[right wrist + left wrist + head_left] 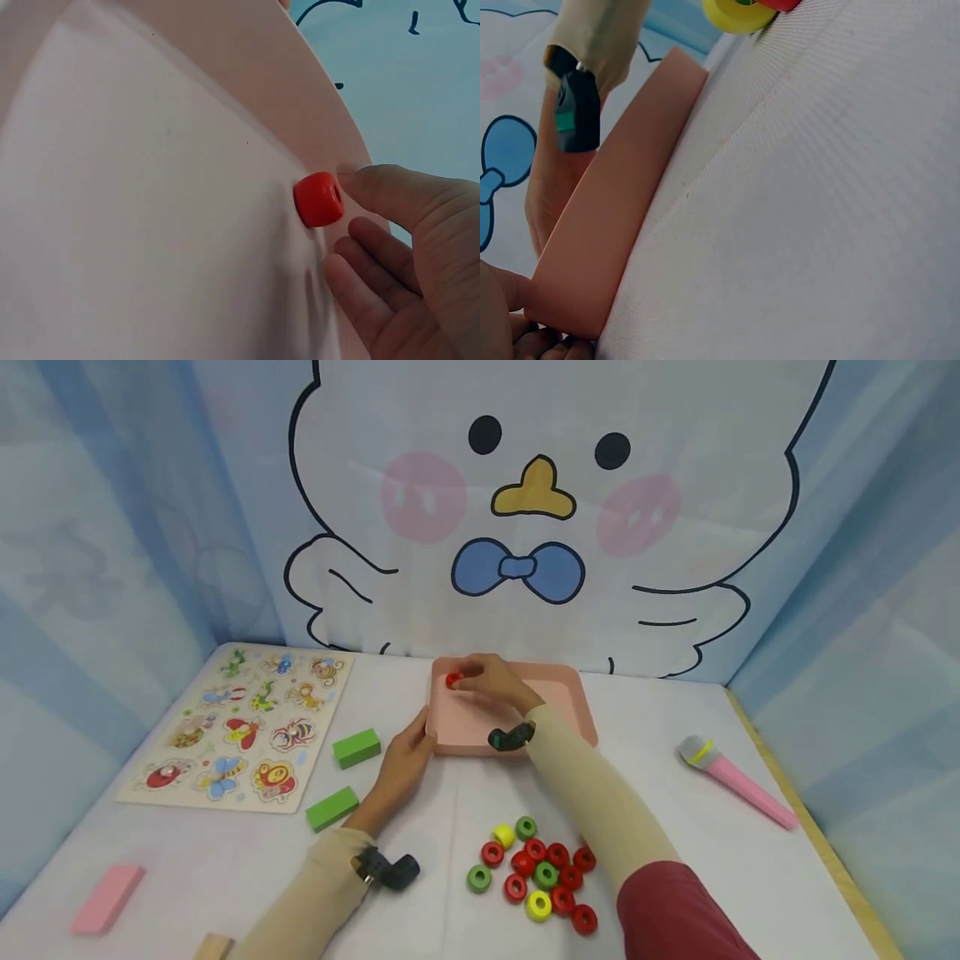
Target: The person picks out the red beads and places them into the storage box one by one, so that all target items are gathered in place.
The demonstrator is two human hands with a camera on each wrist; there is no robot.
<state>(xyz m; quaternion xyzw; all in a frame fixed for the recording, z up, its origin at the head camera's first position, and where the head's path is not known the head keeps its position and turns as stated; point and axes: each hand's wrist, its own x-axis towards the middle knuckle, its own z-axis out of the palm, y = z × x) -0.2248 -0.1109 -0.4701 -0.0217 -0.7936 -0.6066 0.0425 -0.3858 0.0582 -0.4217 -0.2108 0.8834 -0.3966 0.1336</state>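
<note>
A shallow pink tray [468, 720] stands at the back of the table. My left hand [405, 762] grips its near left corner, with the thumb [510, 289] against the wall and the fingers curled at the lower edge. Inside the tray, near the far left corner, lies one red bead [318, 199] with a hole through it. My right hand [495, 682] is beside that bead, thumb and fingers spread apart around its near side without closing on it. Several red, green and yellow ring beads [545, 875] lie loose on the table in front of the tray.
An insect puzzle board [247, 727] lies at the left. Two green blocks [357, 748] sit beside the left forearm, and a pink block [108, 900] and a wooden block [214, 947] are nearer the front. A pink toy microphone [738, 783] rests at the right.
</note>
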